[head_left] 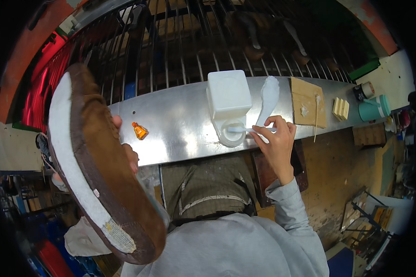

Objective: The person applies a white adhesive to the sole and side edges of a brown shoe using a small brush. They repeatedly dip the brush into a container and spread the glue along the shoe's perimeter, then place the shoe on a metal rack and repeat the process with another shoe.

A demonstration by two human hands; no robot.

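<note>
My left hand (pixel 125 147) holds up a brown suede shoe (pixel 97 175) with a white-coated sole, close to the camera; only fingertips show behind it. My right hand (pixel 277 141) pinches a thin white brush (pixel 242 130) whose tip dips into a round white pot (pixel 231 134) on the metal bench (pixel 180 124). A white square container (pixel 229 94) stands just behind the pot. A white insole-shaped piece (pixel 269 97) lies beside it.
A small orange tube (pixel 140 131) lies on the bench at left. To the right sit a cardboard piece (pixel 307 101) with a stick, small wooden blocks (pixel 340 108), a tape roll (pixel 366 89) and a teal cup (pixel 374 110). A metal rack holding shoes runs behind the bench.
</note>
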